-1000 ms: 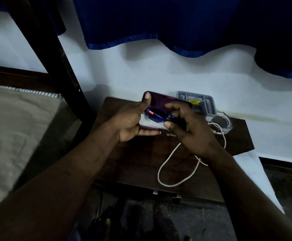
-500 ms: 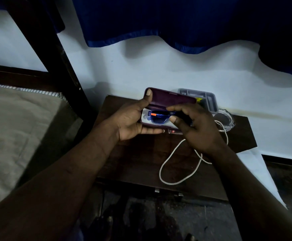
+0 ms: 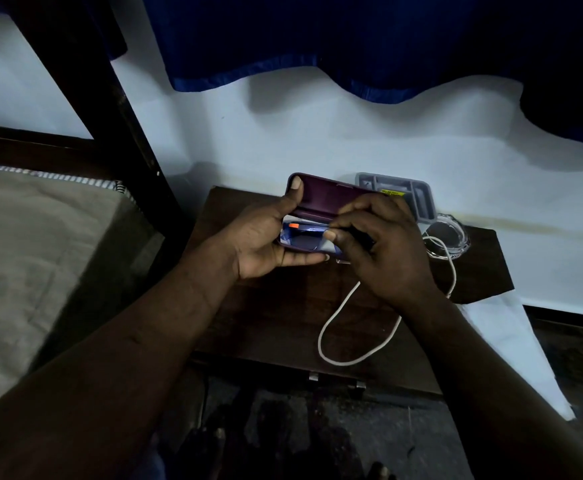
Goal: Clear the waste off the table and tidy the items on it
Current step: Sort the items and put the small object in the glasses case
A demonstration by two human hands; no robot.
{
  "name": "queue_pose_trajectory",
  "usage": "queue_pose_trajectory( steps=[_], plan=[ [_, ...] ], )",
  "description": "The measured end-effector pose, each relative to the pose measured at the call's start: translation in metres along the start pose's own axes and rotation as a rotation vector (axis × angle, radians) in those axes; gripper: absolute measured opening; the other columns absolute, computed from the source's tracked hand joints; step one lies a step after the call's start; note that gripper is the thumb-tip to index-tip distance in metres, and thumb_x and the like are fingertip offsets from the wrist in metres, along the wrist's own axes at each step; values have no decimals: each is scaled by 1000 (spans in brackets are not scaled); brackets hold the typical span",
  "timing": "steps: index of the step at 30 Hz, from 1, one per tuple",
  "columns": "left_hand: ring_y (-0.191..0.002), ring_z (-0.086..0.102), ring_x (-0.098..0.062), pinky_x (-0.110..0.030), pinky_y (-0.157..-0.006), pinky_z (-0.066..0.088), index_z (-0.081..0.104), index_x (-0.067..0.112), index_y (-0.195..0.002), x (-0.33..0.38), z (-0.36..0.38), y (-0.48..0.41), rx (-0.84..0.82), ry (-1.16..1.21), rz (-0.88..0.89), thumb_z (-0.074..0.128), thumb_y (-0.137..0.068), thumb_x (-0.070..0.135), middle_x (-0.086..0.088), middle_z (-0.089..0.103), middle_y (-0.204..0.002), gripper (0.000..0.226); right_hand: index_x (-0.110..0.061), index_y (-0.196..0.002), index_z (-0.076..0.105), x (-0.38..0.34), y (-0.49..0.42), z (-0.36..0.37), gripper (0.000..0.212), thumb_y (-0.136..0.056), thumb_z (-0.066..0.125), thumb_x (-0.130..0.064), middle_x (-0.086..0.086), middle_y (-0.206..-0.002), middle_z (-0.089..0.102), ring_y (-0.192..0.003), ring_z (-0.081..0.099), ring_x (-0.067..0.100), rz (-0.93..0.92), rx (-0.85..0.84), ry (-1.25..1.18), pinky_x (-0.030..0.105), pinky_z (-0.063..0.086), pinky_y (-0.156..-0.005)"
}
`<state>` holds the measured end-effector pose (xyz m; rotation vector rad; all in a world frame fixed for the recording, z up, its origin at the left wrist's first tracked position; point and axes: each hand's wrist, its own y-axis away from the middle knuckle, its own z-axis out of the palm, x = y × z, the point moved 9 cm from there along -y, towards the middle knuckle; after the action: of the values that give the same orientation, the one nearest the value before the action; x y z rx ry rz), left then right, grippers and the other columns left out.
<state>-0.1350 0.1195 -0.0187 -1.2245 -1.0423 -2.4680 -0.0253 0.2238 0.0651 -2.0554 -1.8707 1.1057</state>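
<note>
A purple hard case (image 3: 328,199) stands open above the dark wooden table (image 3: 269,313). My left hand (image 3: 266,237) holds it from the left, thumb on the lid's edge and fingers under the base. Inside lie blue glasses (image 3: 304,233) with an orange spot on the frame, on a pale lining. My right hand (image 3: 380,247) pinches the right end of the glasses inside the case. A white cable (image 3: 338,355) loops across the table under my right wrist.
A grey divided plastic tray (image 3: 418,195) with a yellow label sits at the back against the white wall. A clear round lid (image 3: 453,237) lies right of it. A bed with a beige cover (image 3: 33,254) and a dark post is at left.
The glasses have sunk lower into the case under my right hand. The case and both hands have shifted slightly right and away from me. The cable has stayed where it was.
</note>
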Motion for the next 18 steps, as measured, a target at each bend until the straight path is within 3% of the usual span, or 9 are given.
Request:
queue_pose_trajectory(
  steps=[6,18],
  plan=[
    [-100,75,-33,-46,-74,63,70,11,-116,-1,0,-1,5,-15,9,59,-93,59,-15,76,-114,54,-25,-98,81,2,-1,-1,9,-92,75,-31,-1,-87,62,-88,58,22,38,54,0,45,46,-81],
    [-97,75,-35,-45,-71,62,62,5,-129,-3,0,-4,7,-11,-1,65,-83,62,-21,74,-114,74,-25,-104,82,9,1,11,19,-93,71,-36,-4,-96,76,-95,64,32,94,-76,73,52,48,-84]
  ],
)
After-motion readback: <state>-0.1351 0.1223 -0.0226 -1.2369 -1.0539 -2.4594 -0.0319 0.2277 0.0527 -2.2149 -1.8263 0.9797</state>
